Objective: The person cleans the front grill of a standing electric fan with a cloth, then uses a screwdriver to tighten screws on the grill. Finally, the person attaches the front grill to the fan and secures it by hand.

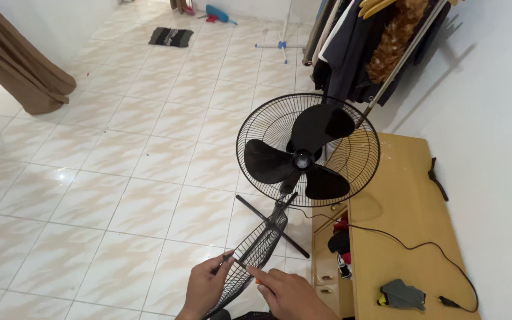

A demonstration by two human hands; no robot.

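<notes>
no packages, labels, signs or screens apparently visible

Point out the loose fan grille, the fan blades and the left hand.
loose fan grille (262,240), head view, on its wire mesh.
fan blades (268,161), head view, on the left blade.
left hand (205,287), head view, on the back of the hand.

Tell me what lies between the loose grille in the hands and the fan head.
In the head view, only the fan's black cross base on the tiled floor lies between the loose grille and the fan head.

brown curtain (22,62), clothes rack (374,41), wooden cabinet (407,237)
</notes>
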